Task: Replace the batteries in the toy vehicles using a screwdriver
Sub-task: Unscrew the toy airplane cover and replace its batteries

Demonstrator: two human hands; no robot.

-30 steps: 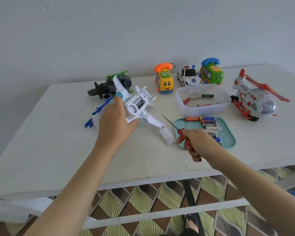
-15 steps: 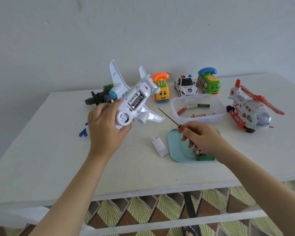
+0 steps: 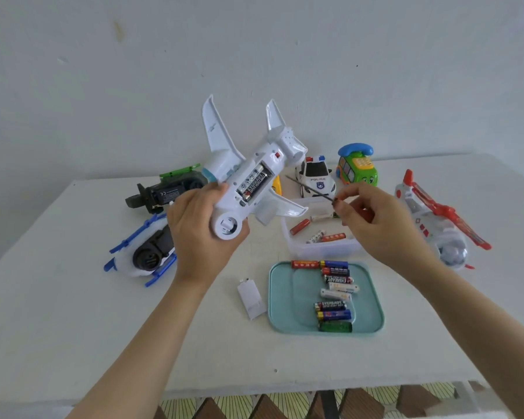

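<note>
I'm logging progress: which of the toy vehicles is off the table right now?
The white airplane, gripped by the left hand with its battery bay uncovered. Every other toy rests on the table.

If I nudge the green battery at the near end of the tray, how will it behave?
It would probably roll: the green battery is a smooth cylinder lying on its side. The tray has a raised rim close on the battery's near side, which would likely stop it. Its glossy wrapper may slip in a loose pinch.
</note>
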